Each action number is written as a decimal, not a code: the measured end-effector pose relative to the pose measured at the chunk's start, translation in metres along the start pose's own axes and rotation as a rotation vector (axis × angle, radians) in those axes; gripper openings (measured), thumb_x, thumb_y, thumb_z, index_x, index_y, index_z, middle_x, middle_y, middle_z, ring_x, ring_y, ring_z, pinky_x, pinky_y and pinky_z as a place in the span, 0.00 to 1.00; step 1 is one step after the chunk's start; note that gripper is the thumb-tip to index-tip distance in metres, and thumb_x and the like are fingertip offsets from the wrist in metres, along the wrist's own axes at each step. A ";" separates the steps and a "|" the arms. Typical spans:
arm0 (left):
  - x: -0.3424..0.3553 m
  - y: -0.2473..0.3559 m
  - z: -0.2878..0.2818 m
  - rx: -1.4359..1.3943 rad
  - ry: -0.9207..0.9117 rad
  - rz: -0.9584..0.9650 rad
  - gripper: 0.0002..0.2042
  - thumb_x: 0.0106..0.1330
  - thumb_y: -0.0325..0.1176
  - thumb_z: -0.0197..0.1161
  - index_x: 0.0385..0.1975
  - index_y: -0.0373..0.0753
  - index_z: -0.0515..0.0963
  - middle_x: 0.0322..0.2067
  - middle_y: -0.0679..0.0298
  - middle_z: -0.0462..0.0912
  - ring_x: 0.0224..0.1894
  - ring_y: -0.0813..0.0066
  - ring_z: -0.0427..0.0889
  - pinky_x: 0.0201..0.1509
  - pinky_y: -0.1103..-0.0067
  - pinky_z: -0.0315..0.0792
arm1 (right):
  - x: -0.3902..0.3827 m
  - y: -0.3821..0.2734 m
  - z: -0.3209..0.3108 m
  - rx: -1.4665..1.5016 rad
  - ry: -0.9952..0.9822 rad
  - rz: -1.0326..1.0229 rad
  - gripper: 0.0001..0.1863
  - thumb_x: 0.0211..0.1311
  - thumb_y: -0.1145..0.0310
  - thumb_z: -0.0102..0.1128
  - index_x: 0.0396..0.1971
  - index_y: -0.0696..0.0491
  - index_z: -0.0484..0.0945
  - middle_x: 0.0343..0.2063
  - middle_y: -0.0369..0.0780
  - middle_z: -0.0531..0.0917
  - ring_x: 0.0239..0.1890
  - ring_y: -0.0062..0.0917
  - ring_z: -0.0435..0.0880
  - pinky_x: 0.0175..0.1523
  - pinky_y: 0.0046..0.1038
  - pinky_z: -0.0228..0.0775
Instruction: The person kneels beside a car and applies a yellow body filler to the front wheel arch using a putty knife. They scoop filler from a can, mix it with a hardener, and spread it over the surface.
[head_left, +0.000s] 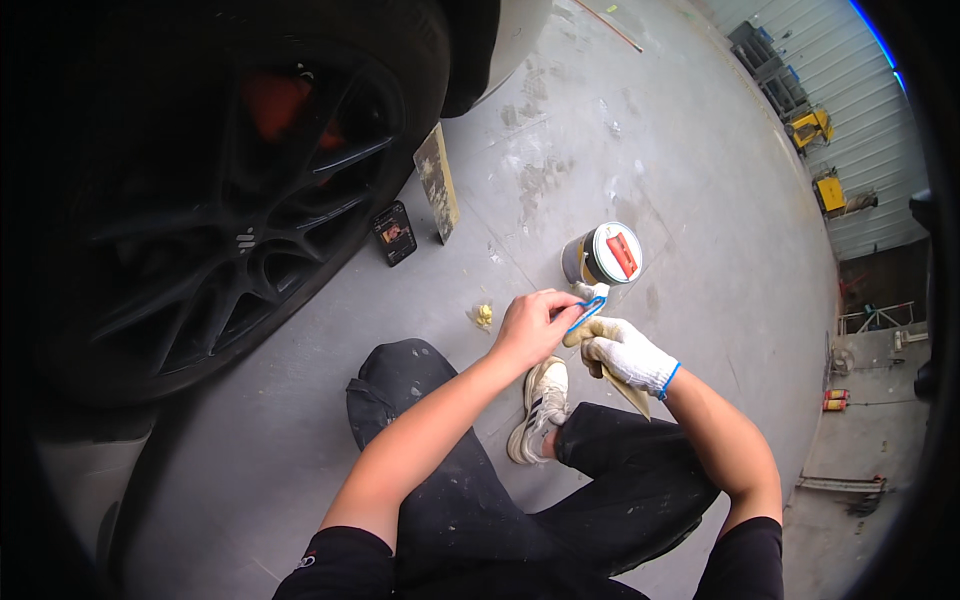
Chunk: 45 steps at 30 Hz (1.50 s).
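My bare left hand (535, 325) pinches a white knit work glove (592, 292) by its blue-edged cuff. My right hand (625, 355), wearing a matching glove, is closed just below it, with a thin beige piece (633, 397) projecting downward from under its fingers. A round can (583, 262) stands on the floor just beyond both hands, with a red tool (622, 254) lying on its white lid.
A dark car wheel (240, 240) fills the upper left. Beside it are a phone (395, 233) and a stained board (437, 185). A crumpled yellow scrap (484, 315) lies on the grey floor (700, 210). Yellow equipment (810, 130) lines the far wall.
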<state>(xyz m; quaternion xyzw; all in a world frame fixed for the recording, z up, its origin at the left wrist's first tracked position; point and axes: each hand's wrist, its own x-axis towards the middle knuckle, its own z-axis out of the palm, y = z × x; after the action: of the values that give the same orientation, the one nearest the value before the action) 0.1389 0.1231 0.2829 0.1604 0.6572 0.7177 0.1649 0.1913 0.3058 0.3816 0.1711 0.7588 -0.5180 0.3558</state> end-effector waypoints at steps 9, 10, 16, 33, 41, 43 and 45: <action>0.035 -0.042 0.039 0.237 0.083 0.118 0.05 0.68 0.27 0.71 0.39 0.36 0.81 0.32 0.56 0.90 0.35 0.57 0.92 0.41 0.67 0.85 | 0.053 0.042 -0.042 0.249 0.184 -0.013 0.19 0.80 0.51 0.64 0.35 0.52 0.80 0.21 0.33 0.81 0.19 0.17 0.76 0.25 0.23 0.68; 0.033 -0.052 0.037 0.343 0.040 0.088 0.05 0.68 0.28 0.71 0.39 0.37 0.82 0.33 0.55 0.90 0.34 0.54 0.91 0.40 0.65 0.84 | 0.064 0.052 -0.040 0.241 0.171 0.025 0.19 0.81 0.51 0.63 0.35 0.52 0.80 0.20 0.34 0.81 0.19 0.18 0.77 0.25 0.24 0.68; 0.036 -0.092 0.029 0.604 0.073 0.076 0.06 0.68 0.29 0.67 0.40 0.45 0.90 0.36 0.57 0.90 0.39 0.49 0.89 0.43 0.58 0.81 | 0.115 0.085 -0.027 0.353 0.153 -0.015 0.15 0.80 0.58 0.62 0.35 0.54 0.82 0.21 0.34 0.82 0.20 0.18 0.78 0.27 0.25 0.71; 0.093 -0.105 0.100 -1.350 0.033 -0.334 0.19 0.85 0.39 0.48 0.62 0.34 0.79 0.64 0.53 0.82 0.64 0.59 0.83 0.70 0.66 0.77 | 0.137 0.167 -0.024 -0.635 0.369 -0.372 0.17 0.75 0.57 0.62 0.32 0.55 0.87 0.28 0.55 0.86 0.33 0.56 0.85 0.39 0.49 0.77; 0.113 -0.111 0.066 0.909 -0.321 -0.034 0.15 0.78 0.45 0.62 0.55 0.45 0.86 0.43 0.57 0.93 0.48 0.50 0.89 0.56 0.64 0.79 | 0.079 0.110 0.004 -0.439 0.140 -0.661 0.17 0.76 0.56 0.63 0.32 0.53 0.84 0.24 0.50 0.84 0.30 0.50 0.86 0.37 0.45 0.77; 0.106 -0.108 0.050 0.889 -0.377 0.089 0.18 0.78 0.47 0.57 0.51 0.44 0.89 0.43 0.52 0.93 0.45 0.49 0.91 0.53 0.60 0.80 | 0.084 0.107 0.012 -0.394 0.061 -0.659 0.17 0.76 0.54 0.63 0.33 0.52 0.84 0.24 0.50 0.84 0.30 0.51 0.85 0.38 0.47 0.77; 0.097 -0.108 0.043 0.788 -0.146 0.152 0.21 0.82 0.46 0.52 0.69 0.50 0.79 0.50 0.54 0.92 0.49 0.50 0.91 0.56 0.62 0.80 | 0.093 0.109 0.017 -0.421 0.045 -0.604 0.20 0.77 0.51 0.59 0.32 0.53 0.85 0.24 0.52 0.85 0.30 0.53 0.86 0.40 0.49 0.77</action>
<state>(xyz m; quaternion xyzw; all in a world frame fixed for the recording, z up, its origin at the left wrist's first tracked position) 0.0746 0.2135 0.1803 0.3098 0.8548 0.4078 0.0833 0.2016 0.3244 0.2391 -0.1264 0.8727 -0.4284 0.1973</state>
